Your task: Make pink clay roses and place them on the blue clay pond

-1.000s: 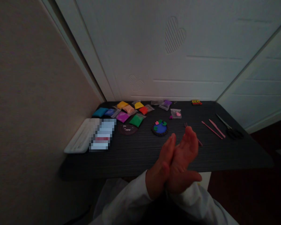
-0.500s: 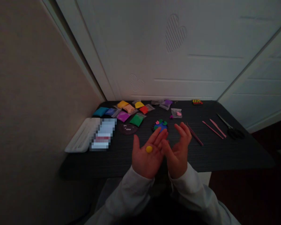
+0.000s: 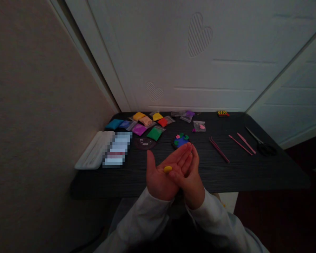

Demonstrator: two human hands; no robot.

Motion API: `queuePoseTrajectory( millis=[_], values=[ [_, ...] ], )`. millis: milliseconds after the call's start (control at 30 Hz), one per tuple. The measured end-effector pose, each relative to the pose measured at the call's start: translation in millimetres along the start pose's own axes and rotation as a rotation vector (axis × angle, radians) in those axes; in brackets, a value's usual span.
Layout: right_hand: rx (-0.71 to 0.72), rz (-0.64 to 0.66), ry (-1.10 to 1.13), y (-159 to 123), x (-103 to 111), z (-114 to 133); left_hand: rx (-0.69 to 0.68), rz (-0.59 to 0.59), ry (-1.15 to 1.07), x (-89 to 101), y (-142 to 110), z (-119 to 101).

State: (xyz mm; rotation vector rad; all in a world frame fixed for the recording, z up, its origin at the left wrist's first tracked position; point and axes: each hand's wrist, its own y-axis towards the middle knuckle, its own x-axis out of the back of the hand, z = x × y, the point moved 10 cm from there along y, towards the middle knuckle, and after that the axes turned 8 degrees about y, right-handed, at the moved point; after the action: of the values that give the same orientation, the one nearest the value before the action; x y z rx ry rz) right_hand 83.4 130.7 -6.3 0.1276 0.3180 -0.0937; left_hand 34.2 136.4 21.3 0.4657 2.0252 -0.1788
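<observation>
A small yellow piece of clay [image 3: 168, 169] lies on the upturned palm of my left hand [image 3: 160, 181], whose thumb stands out to the side. Its fingers are stretched out together under the clay's far side. Against it from the right, my right hand [image 3: 193, 188] is closed round the left fingers, and its thumb tip reaches the clay's edge. Part of the right fingers is hidden. Just beyond the fingertips sits a round blue piece [image 3: 181, 140] with green pads and a pink flower, its near edge partly covered.
Several bags of coloured clay, one green [image 3: 156, 133], lie at the back left. A white tray [image 3: 93, 151] and a blurred card [image 3: 118, 149] are at the left. Tweezers [image 3: 219, 149], pink modelling tools [image 3: 246, 143] and scissors [image 3: 260, 142] lie to the right.
My right hand has moved left and down onto my left hand, its thumb now at the clay. The yellow clay now looks narrower. Pads, bags and tools have stayed put.
</observation>
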Motion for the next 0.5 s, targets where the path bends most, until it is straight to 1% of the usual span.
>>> queuePoseTrajectory(
  millis=[167,300,400,500],
  values=[
    [-0.014,-0.012,0.003,1,2,-5,-0.076,-0.021,0.153,-1.3,-3,-6],
    [0.011,-0.002,0.008,2,1,-6,-0.142,-0.024,0.279,-3.9,-7,-13],
    [0.038,0.011,-0.022,3,0,-7,-0.146,-0.011,0.281,-5.1,-8,-13],
    [0.050,-0.003,-0.069,4,2,-7,-0.122,-0.039,0.279,-1.0,-9,-9]
  ],
)
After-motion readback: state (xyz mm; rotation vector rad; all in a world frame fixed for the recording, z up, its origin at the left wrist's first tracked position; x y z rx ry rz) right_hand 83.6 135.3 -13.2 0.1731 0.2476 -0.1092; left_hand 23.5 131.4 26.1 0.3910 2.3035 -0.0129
